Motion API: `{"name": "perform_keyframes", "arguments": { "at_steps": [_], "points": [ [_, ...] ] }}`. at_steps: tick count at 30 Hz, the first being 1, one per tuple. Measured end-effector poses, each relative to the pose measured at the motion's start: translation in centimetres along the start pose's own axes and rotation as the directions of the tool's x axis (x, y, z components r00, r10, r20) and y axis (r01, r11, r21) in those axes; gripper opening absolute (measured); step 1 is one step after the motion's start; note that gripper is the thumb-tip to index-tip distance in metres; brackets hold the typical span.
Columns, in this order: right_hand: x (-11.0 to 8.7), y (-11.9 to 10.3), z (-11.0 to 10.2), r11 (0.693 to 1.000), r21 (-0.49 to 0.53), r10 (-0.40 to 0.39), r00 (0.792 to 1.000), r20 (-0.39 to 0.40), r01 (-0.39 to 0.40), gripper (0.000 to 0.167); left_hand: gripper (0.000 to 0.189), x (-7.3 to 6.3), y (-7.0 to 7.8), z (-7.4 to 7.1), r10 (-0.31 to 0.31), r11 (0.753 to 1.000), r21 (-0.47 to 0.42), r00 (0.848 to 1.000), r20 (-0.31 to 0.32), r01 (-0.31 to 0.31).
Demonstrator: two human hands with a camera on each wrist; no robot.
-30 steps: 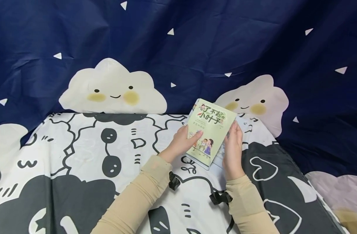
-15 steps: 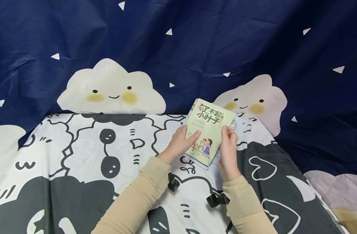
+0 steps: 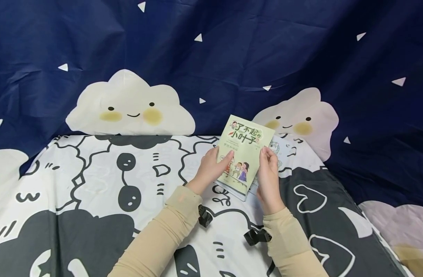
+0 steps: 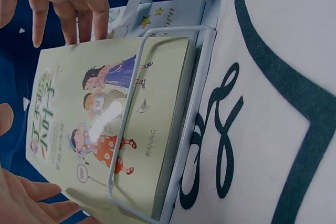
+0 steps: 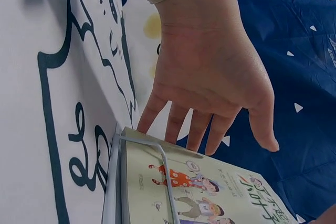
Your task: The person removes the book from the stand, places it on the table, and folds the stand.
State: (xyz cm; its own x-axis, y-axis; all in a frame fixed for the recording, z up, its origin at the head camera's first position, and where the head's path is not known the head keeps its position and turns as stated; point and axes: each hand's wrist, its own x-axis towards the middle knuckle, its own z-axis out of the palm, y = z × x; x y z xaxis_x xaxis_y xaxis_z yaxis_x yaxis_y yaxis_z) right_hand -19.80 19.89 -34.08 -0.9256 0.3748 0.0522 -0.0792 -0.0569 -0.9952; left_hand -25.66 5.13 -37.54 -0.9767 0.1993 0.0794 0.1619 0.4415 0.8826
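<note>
A pale green children's book (image 3: 247, 152) with cartoon figures on its cover stands tilted back between my two hands. A thin white wire frame (image 4: 181, 28) crosses its lower front. Behind the book a light blue panel (image 4: 181, 14) with yellow stars sticks out on the right side. My left hand (image 3: 208, 169) is at the book's left side, straight fingertips against the edge, thumb spread toward the cover. Along the right edge, my right hand (image 3: 269, 179) has its fingers extended, with tips at the border in the left wrist view. The book's back is hidden.
Below lies a surface covered by a white and dark grey cartoon cloth (image 3: 163, 173). A dark blue curtain (image 3: 232, 57) with pale clouds and small triangles hangs behind it. Black devices are strapped to both wrists, over beige sleeves (image 3: 159, 231).
My right hand has come leftward, closer to the book's right edge. The book has shifted slightly, and its cover now hides the strip that showed along its upper left side.
</note>
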Motion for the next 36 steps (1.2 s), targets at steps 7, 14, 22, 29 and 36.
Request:
{"name": "perform_keyframes", "arguments": {
  "at_steps": [7,14,22,29,36],
  "points": [
    [0.1,0.0,-0.1,0.999,0.022,-0.024,1.000,0.018,0.024,0.060,0.074,0.1,0.1,-0.1,0.025,0.999,-0.032,0.999,-0.025,-0.026],
    [0.2,-0.2,-0.4,0.998,0.039,-0.059,0.998,0.028,0.058,0.059,0.076,0.2,0.4,-0.2,0.018,0.998,-0.063,1.000,-0.020,-0.019],
    [0.3,-0.3,-0.5,0.994,0.053,-0.093,0.995,0.037,0.091,0.059,0.078,0.2,0.6,-0.3,-0.012,0.997,-0.079,1.000,-0.020,0.010],
    [0.3,-0.2,-0.4,0.990,0.047,-0.130,0.992,-0.001,0.130,0.053,0.076,0.4,0.8,-0.6,-0.002,0.995,-0.095,0.999,-0.051,-0.003],
    [-0.1,-0.5,-0.3,0.970,0.093,-0.224,0.974,-0.018,0.225,0.048,0.071,0.3,1.3,-1.0,0.040,0.989,-0.138,0.997,-0.067,-0.049]
  ]
}}
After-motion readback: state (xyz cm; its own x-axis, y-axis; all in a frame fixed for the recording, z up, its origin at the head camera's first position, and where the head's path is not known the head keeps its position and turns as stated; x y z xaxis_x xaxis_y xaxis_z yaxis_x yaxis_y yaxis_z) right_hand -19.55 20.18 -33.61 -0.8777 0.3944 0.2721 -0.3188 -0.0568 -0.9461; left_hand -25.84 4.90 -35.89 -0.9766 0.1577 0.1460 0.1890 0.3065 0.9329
